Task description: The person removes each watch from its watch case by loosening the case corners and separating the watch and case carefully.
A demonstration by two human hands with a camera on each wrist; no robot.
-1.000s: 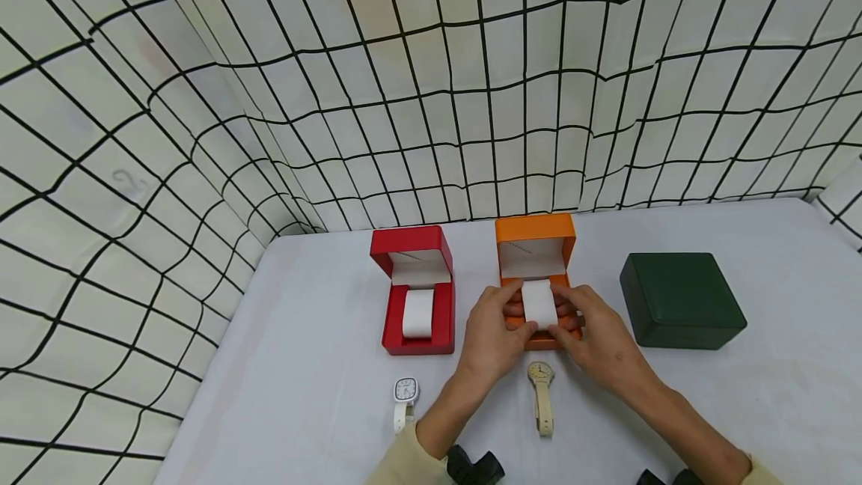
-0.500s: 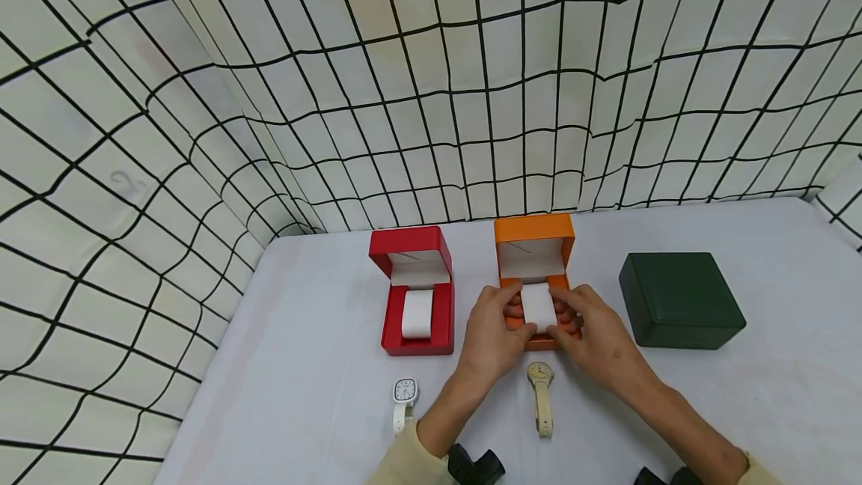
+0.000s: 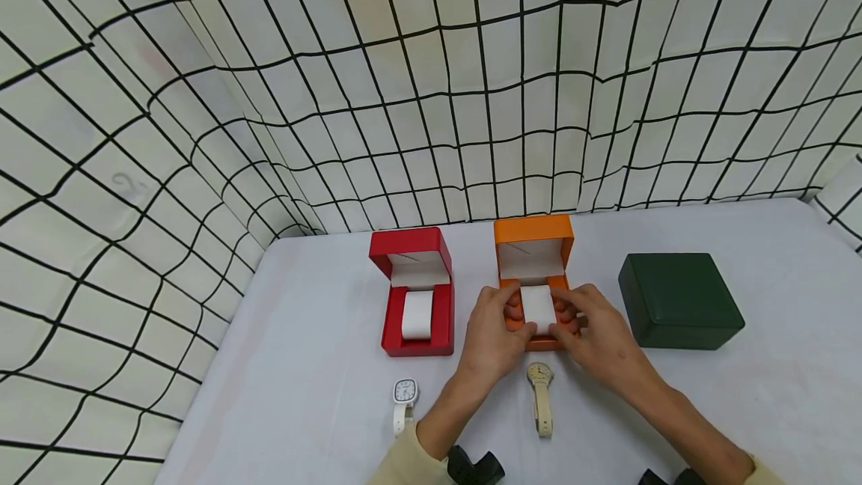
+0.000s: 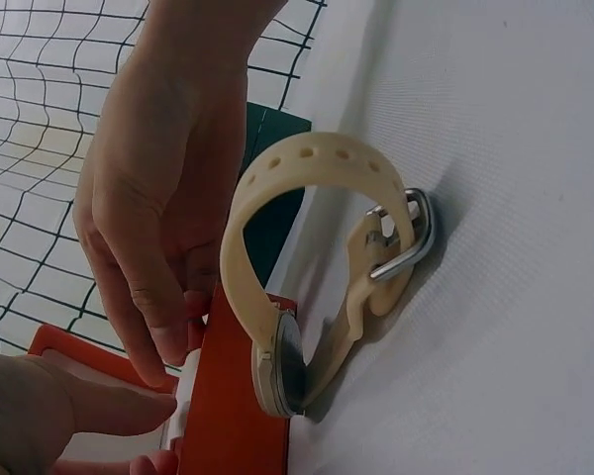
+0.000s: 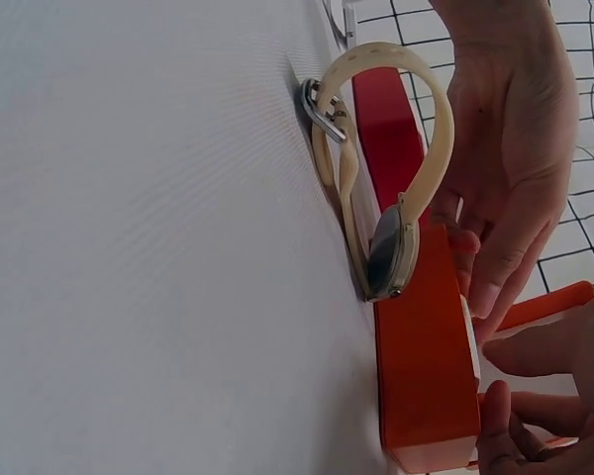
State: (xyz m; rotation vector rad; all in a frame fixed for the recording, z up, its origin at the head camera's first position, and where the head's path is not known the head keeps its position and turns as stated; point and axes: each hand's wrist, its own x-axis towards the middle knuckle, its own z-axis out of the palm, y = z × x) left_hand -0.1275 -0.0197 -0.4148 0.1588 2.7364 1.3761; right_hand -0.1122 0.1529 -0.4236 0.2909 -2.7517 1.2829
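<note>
Both hands are at the open orange watch box (image 3: 534, 229), one on each side of its white watch cushion (image 3: 539, 308). My left hand (image 3: 494, 331) pinches the cushion's left side, thumb near its front corner and a finger near its back corner. On the opposite side my right hand (image 3: 599, 335) grips it the same way. The cushion lies within the box, partly covered by fingertips. Just in front of the box is a cream wristwatch (image 3: 541, 399), its strap buckled into a loop (image 4: 317, 173) in the left wrist view.
To the left stands an open red watch box (image 3: 419, 346) with its own white cushion (image 3: 417, 315). A white square-faced watch (image 3: 405, 391) lies before it, near the left forearm. A closed green box (image 3: 680, 294) sits right. Black-gridded white walling (image 3: 431, 111) rises behind the table.
The white cushion has shifted slightly down and toward me in the orange box, between both hands. The hands have hardly moved, and the boxes and watches stay in place.
</note>
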